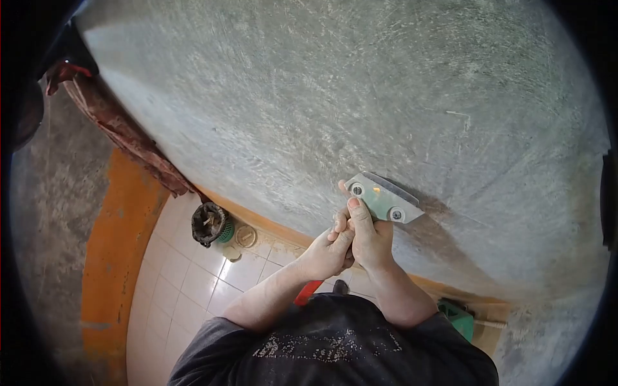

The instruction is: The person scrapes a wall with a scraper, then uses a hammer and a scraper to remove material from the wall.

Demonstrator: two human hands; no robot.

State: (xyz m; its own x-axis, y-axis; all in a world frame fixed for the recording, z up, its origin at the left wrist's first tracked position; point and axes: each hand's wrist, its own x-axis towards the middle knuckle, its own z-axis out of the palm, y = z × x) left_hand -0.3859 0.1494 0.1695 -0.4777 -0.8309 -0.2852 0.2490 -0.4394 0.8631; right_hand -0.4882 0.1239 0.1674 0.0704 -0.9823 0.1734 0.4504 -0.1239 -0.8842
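A wide scraper (378, 202) with a pale greenish head, two round screw fittings and a straight blade is against the grey wall (309, 103). My right hand (372, 238) is closed just behind the head, its thumb pressed along the back of it. Beside it, my left hand (331, 249) is closed with its fingers folded against the right hand, on the scraper's grip. The grip itself is hidden by both hands. Below my left wrist shows a red strip (309, 291).
A small green basket with a black liner (211, 224) stands on the white tiled floor (187, 283), beside a round drain cover (245, 236). Brownish cloth (125, 132) hangs at the left wall edge. A green plastic item (456, 317) sits low at right.
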